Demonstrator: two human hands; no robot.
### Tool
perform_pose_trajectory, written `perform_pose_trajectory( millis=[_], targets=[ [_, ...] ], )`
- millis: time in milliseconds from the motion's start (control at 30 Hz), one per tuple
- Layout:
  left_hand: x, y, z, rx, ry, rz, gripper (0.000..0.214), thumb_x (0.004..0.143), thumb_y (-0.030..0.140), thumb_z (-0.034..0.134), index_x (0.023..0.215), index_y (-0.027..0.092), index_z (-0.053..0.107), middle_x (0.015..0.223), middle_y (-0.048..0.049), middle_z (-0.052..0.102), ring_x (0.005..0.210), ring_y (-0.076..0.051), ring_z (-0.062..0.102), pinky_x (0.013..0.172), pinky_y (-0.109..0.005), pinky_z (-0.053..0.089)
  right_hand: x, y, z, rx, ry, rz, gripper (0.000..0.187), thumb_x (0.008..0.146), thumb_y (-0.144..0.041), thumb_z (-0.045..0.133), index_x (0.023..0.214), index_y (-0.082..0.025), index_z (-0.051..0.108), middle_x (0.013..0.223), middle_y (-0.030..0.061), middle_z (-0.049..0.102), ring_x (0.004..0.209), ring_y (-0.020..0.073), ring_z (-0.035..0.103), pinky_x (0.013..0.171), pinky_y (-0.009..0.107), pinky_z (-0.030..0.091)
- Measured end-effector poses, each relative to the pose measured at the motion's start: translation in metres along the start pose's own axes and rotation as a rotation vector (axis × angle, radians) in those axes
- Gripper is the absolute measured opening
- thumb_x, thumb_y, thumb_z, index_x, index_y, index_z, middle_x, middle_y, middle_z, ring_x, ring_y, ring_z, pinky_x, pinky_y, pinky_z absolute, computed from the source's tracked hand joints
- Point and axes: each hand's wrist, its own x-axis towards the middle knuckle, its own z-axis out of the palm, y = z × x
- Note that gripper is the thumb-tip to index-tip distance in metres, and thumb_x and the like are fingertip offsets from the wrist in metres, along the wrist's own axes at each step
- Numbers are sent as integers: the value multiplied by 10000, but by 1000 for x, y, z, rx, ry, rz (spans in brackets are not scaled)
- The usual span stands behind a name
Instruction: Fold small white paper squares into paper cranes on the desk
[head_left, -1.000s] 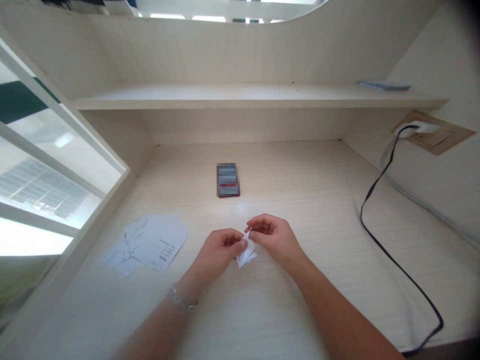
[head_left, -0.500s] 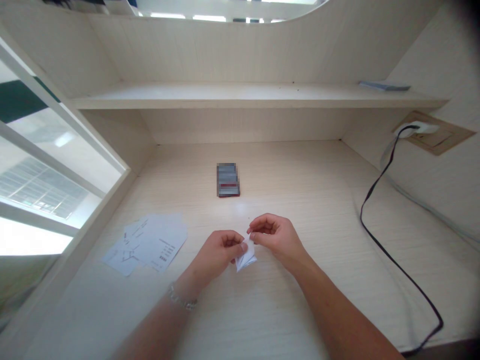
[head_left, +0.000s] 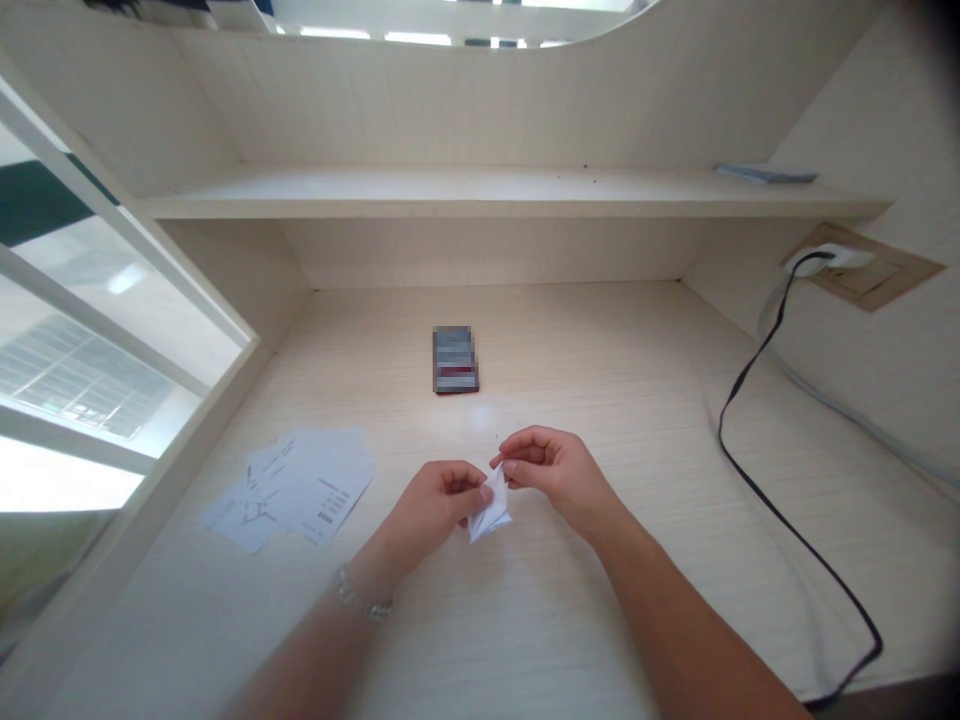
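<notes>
"What are your hands doing?"

"Both are closed on a small folded piece of white paper [head_left: 491, 512]. My left hand [head_left: 429, 512] pinches it from one side between thumb and fingers, and my right hand [head_left: 555, 478] holds its pointed top from the other."

"Where's the paper?"

"Between my hands, low over the wooden desk [head_left: 600, 610]. I can't tell whether its lower tip touches the desk."

"What's around you?"

"Printed sheets [head_left: 307, 485] lie to the left of my left hand, and a dark flat object [head_left: 455, 360], too blurred to identify, lies ahead. A black cable [head_left: 757, 470] runs along the right side from a wall socket [head_left: 832, 258]. A bracelet [head_left: 364, 597] circles my left wrist."
</notes>
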Motion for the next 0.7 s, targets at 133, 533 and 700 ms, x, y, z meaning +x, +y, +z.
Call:
perform_pose_trajectory(
  millis=[133,533,700],
  targets=[
    [0,0,1,4,-4,-8,160,654,279,629,651,120,627,556,6,539,490,-92,440,489,-223,317,0,1,1,-30,16,5,221,607,-226,707,791,-143,616,764,64,691,657,154,637,616,297,510],
    [-1,1,1,64,-22,15,145,661,262,619,607,127,618,527,14,525,481,-90,429,493,-220,321,-2,-4,0,-91,55,-12,229,547,-223,741,719,-149,610,712,60,696,677,183,658,627,308,517],
    [-1,0,0,43,-9,19,140,659,256,621,630,120,630,546,8,538,498,-96,435,513,-230,321,-1,-4,-3,-9,27,36,279,551,-247,749,779,-147,624,746,70,705,668,176,658,612,303,519]
  ],
)
